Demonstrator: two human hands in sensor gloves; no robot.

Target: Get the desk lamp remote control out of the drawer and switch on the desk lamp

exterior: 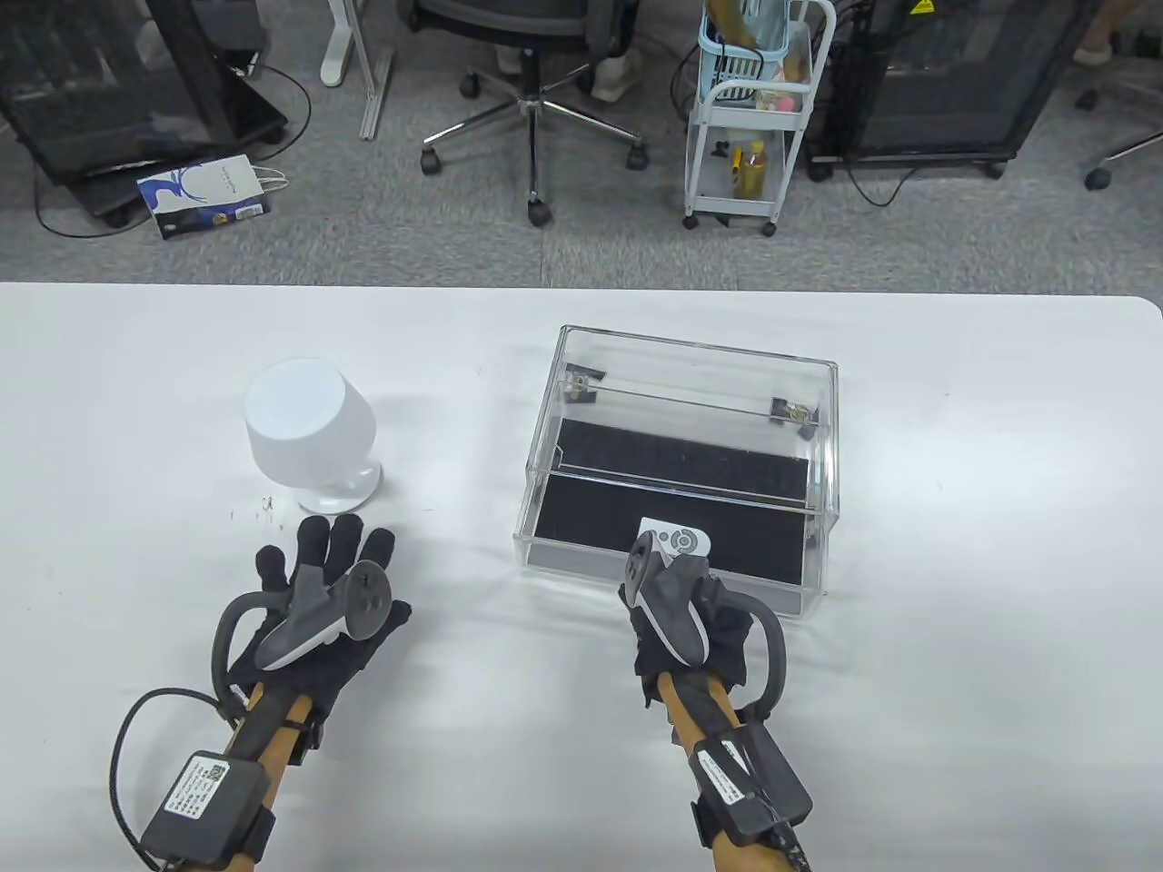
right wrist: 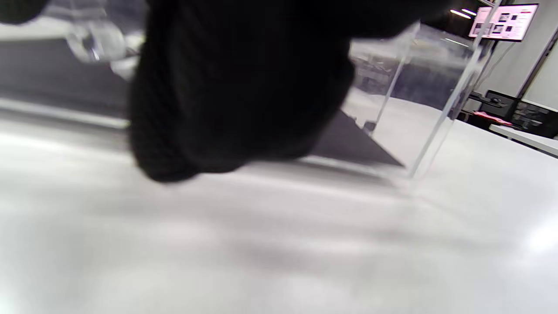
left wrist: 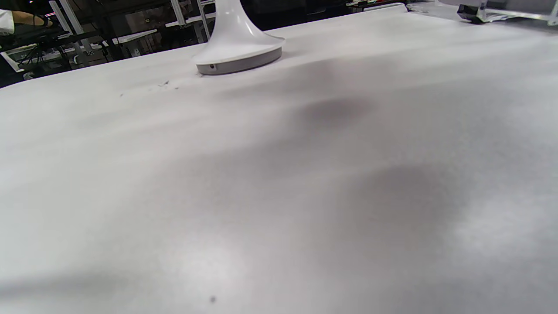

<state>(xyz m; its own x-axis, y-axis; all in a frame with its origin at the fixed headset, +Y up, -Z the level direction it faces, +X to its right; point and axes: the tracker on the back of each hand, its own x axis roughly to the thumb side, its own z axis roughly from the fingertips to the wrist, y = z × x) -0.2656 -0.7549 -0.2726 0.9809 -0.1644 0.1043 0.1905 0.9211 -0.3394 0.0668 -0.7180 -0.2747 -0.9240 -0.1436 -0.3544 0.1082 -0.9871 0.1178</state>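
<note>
The white remote control (exterior: 674, 539) with a round button ring shows at the front of the clear acrylic drawer box (exterior: 822, 472), which has a black lining. My right hand (exterior: 668, 581) is at the drawer's front edge. Its fingers (right wrist: 235, 96) are curled into a dark mass, and the remote sticks out just beyond them, its near end hidden under the tracker. The white desk lamp (exterior: 309, 431) stands at the left, unlit; its base shows in the left wrist view (left wrist: 237, 54). My left hand (exterior: 323, 563) lies flat on the table just in front of the lamp, fingers spread, holding nothing.
The white table (exterior: 954, 681) reaches the far edge, with office chairs and a small cart (exterior: 750, 118) on the floor beyond. A clear knob (right wrist: 93, 43) of the drawer box shows left of my right fingers.
</note>
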